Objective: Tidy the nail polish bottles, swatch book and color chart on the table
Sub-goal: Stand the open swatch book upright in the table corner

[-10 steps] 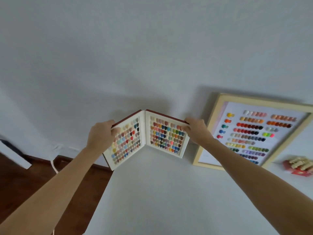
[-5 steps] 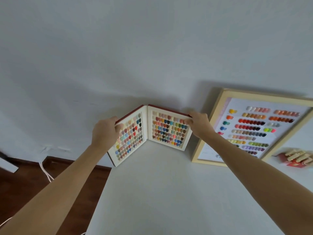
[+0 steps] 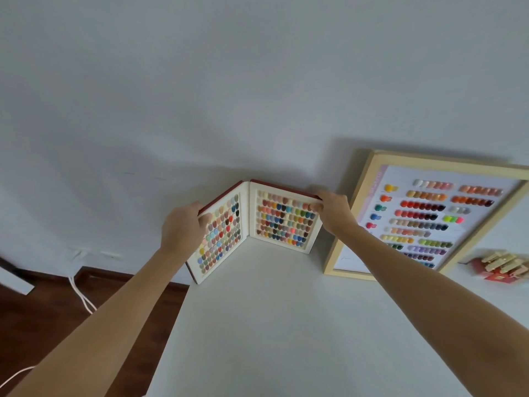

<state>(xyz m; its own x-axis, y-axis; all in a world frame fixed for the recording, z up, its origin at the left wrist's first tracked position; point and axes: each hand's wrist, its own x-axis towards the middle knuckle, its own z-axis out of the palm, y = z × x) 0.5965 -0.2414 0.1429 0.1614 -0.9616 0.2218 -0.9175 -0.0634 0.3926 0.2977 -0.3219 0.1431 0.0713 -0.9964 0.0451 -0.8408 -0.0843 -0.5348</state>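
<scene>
The swatch book [image 3: 254,224] is stood open on its lower edge at the far left corner of the white table [image 3: 286,325], against the wall [image 3: 257,96], its two leaves spread in a V with the spine [image 3: 248,209] upright and set back toward the wall, so that the coloured pages face the person. The left hand [image 3: 181,229] is closed on the outer edge of the left leaf, and the right hand [image 3: 333,210] is pinched on the top outer corner of the right leaf, thumb in front. The left leaf is seen to reach out past the table's left edge, above the wooden floor [image 3: 57,325]; if it were released there, or the V opened too flat, the book could likely tip or slide off the corner. A narrow gap is left between the right leaf and the framed color chart [image 3: 429,216], which is leaned against the wall just beside it; a nudge from the right forearm might set it sliding. No bottles can be made out with certainty; only a small red and pale cluster [image 3: 503,265] is visible at the far right.
</scene>
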